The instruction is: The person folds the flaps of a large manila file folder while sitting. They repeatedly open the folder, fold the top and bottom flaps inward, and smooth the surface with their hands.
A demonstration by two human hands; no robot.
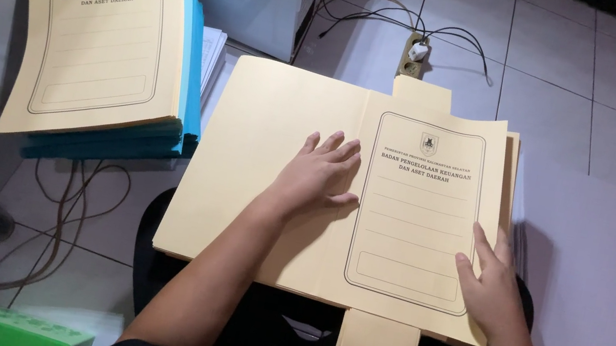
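Note:
A cream-yellow paper folder [260, 156] lies opened flat across my lap, its printed cover panel on the right and tabs sticking out at top and bottom. My left hand [320, 175] rests flat, fingers spread, along the centre fold. My right hand [489, 285] presses the lower right edge of the cover panel. More yellow folders lie stacked beneath it.
A pile of folders [96, 34], yellow on top and blue below, stands at upper left. A power strip [413, 55] with cables lies on the tiled floor behind. White paper sheets [598, 300] sit right, a green box [2, 328] at lower left.

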